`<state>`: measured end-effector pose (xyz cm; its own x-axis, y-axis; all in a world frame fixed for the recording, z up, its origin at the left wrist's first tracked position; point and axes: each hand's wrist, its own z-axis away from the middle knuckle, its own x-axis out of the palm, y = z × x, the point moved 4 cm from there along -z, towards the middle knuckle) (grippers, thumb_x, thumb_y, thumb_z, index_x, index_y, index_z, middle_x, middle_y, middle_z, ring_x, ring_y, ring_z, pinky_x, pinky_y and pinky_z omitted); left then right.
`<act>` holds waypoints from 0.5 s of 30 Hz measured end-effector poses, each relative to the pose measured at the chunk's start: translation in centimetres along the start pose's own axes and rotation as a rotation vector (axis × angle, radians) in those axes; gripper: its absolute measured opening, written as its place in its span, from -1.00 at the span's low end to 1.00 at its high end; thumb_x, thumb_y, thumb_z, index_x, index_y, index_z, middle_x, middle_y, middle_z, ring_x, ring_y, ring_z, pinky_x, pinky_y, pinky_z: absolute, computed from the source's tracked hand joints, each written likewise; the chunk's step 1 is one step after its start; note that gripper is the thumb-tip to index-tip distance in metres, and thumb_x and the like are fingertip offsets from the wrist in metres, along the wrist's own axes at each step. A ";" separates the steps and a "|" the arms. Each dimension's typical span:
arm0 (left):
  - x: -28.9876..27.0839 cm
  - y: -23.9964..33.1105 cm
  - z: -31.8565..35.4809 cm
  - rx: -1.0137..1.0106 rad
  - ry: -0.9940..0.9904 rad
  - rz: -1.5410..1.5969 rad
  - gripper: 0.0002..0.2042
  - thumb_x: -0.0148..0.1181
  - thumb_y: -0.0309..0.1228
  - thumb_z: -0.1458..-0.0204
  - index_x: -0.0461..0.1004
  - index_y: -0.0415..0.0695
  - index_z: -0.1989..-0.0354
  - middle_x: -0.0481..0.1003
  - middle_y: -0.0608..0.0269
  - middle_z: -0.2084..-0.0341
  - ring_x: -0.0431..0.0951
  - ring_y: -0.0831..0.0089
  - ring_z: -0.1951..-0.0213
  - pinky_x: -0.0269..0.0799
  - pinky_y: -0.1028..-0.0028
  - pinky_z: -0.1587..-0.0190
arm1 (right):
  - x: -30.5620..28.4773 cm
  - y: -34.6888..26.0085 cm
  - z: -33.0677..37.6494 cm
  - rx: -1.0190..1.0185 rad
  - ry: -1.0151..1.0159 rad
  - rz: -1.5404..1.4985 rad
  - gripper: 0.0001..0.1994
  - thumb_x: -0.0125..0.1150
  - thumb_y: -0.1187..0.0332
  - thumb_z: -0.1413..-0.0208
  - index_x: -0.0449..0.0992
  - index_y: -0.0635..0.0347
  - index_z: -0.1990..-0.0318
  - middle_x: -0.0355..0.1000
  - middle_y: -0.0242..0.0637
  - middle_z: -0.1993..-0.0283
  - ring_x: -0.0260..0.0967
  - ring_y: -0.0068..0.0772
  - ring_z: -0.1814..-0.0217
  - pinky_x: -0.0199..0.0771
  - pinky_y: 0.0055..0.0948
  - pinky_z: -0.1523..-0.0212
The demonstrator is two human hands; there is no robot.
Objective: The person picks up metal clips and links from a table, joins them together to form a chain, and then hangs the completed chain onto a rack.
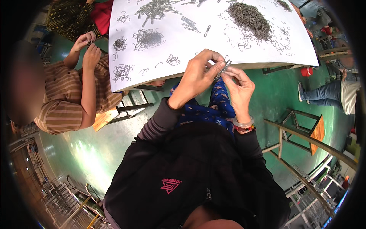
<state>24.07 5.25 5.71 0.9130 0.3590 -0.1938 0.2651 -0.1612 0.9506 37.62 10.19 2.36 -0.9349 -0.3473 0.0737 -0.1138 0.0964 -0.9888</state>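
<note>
Just over the table's near edge, my left hand [199,73] pinches a small dark slotted metal piece [228,64] between thumb and fingers. My right hand [240,87] closes in from the other side, thumb and fingertips pressed together at the lower part of the piece. Fingers cover much of it, so whether a wire hook sits in it cannot be seen. A similar slotted metal piece [207,31] lies on the white tabletop [183,45] beyond my hands. Curved wire hooks form a big dark heap [251,22] at the far right.
Slim metal pieces are heaped [156,10] at the far left, with a looser wire-hook pile [149,39] nearer. To my left a co-worker in a striped top [65,95] works with both hands close together. A wood-topped stool [317,134] stands at right on the green floor.
</note>
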 end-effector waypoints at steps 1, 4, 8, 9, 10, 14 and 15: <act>-0.1 0.1 -0.1 0.019 -0.015 -0.045 -0.83 0.09 -0.42 -0.11 0.40 -0.28 0.24 0.49 0.23 0.33 0.49 0.53 0.29 0.43 0.53 0.24 | 0.2 0.0 0.0 -0.005 0.003 0.010 -0.81 0.27 0.62 0.11 0.54 0.34 0.27 0.48 -0.37 0.39 0.33 -0.70 0.46 0.37 -0.71 0.41; 0.3 0.7 0.2 -0.079 0.024 -0.003 -0.84 0.07 -0.42 -0.12 0.38 -0.28 0.23 0.50 0.20 0.35 0.49 0.53 0.28 0.43 0.49 0.23 | 0.4 -0.9 0.3 -0.160 -0.004 0.218 -0.81 0.27 0.62 0.11 0.55 0.32 0.27 0.44 -0.36 0.44 0.33 -0.67 0.48 0.37 -0.69 0.42; 0.9 1.5 0.2 -0.080 0.036 0.042 -0.87 0.01 -0.46 -0.14 0.34 -0.29 0.24 0.49 0.15 0.37 0.47 0.49 0.24 0.40 0.49 0.20 | -0.4 -1.3 0.5 -0.239 -0.046 0.315 -0.78 0.27 0.63 0.13 0.56 0.27 0.26 0.40 -0.34 0.45 0.32 -0.62 0.46 0.36 -0.64 0.42; 1.1 1.4 0.3 -0.031 0.064 -0.059 -0.87 0.00 -0.47 -0.14 0.34 -0.30 0.25 0.47 0.14 0.37 0.46 0.47 0.26 0.37 0.51 0.18 | -0.9 -2.0 0.3 -0.243 -0.085 0.311 -0.78 0.28 0.61 0.13 0.57 0.26 0.25 0.39 -0.35 0.47 0.32 -0.58 0.42 0.35 -0.61 0.40; 1.2 1.5 0.4 -0.049 0.051 -0.108 -0.87 0.00 -0.48 -0.13 0.35 -0.30 0.26 0.45 0.16 0.39 0.44 0.47 0.31 0.34 0.52 0.19 | -1.7 -2.3 -0.1 -0.213 -0.099 0.311 -0.80 0.27 0.56 0.09 0.58 0.23 0.24 0.41 -0.33 0.45 0.33 -0.55 0.40 0.37 -0.58 0.36; 0.9 0.6 0.7 -0.095 0.082 0.080 -0.94 -0.08 -0.54 -0.15 0.31 -0.27 0.29 0.41 0.22 0.40 0.40 0.48 0.31 0.30 0.52 0.17 | -1.8 -0.4 -5.9 -0.168 -0.173 0.387 -0.80 0.11 0.47 -0.05 0.53 0.26 0.16 0.49 -0.18 0.32 0.40 -0.31 0.25 0.41 -0.42 0.22; 1.1 0.6 0.7 -0.145 0.046 0.138 -0.94 -0.09 -0.54 -0.15 0.29 -0.27 0.29 0.40 0.20 0.39 0.40 0.47 0.30 0.29 0.52 0.14 | -1.1 0.5 -8.0 -0.284 -0.226 0.442 -0.77 0.09 0.51 -0.02 0.51 0.27 0.14 0.48 -0.15 0.26 0.38 -0.25 0.19 0.39 -0.38 0.18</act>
<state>25.49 4.89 5.86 0.9215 0.3850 -0.0509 0.0879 -0.0790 0.9930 35.84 18.10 2.82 -0.8224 -0.4049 -0.3996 0.1568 0.5139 -0.8434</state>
